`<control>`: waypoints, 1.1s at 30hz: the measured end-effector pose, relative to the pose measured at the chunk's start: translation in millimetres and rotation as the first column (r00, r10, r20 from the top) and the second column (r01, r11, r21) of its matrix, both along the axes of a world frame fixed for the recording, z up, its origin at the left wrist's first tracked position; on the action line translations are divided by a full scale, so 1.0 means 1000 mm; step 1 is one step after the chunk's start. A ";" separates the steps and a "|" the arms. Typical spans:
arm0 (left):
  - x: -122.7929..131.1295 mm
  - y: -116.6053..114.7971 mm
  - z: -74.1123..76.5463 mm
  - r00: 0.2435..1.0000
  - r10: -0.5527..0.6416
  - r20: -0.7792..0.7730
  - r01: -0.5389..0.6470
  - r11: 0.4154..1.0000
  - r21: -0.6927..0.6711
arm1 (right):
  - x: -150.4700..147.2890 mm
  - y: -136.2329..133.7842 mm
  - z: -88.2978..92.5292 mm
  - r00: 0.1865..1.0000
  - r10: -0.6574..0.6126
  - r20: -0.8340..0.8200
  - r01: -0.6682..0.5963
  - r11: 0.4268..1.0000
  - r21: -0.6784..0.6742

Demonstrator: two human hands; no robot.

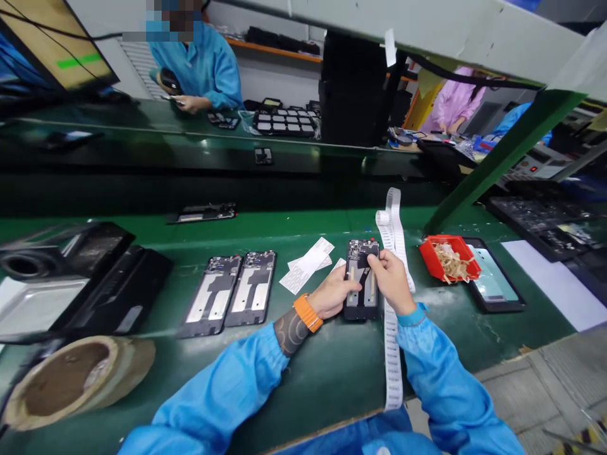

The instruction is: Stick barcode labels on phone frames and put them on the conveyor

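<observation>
An open phone frame (361, 278) lies on the green bench in front of me. My left hand (336, 296) grips its left edge, fingers curled round it. My right hand (391, 279) rests on the frame's upper right, fingers pinched over it; what is between the fingertips is too small to see. A long white strip of labels (392, 234) curls up behind my right hand and hangs down over the bench's front edge. Two more phone frames (233, 292) lie side by side to the left.
White label sheets (307, 265) lie between the frames. A red tray (450, 258) of tan scraps and a dark tray (493, 284) sit to the right. A tape roll (71, 379) and black fixtures (80, 278) stand at left. Co-workers (199, 69) work beyond the conveyor.
</observation>
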State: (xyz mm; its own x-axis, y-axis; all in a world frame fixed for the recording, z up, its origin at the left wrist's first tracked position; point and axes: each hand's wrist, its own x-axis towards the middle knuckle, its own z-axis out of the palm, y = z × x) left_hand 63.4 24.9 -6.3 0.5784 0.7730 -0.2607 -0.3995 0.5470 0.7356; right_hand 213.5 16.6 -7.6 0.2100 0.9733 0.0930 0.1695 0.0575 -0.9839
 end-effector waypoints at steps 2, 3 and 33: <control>0.002 0.000 0.000 1.000 -0.012 -0.008 0.012 1.000 -0.018 | 0.001 -0.001 0.003 0.997 -0.029 0.077 0.029 1.000 0.006; 0.003 -0.001 0.001 1.000 -0.012 0.004 0.012 0.999 -0.031 | 0.001 -0.002 0.005 0.990 -0.042 0.134 0.040 0.999 0.021; -0.007 0.005 0.016 0.981 -0.151 0.121 0.164 0.981 -0.105 | 0.012 -0.016 0.023 0.714 0.105 0.692 -0.286 0.946 0.151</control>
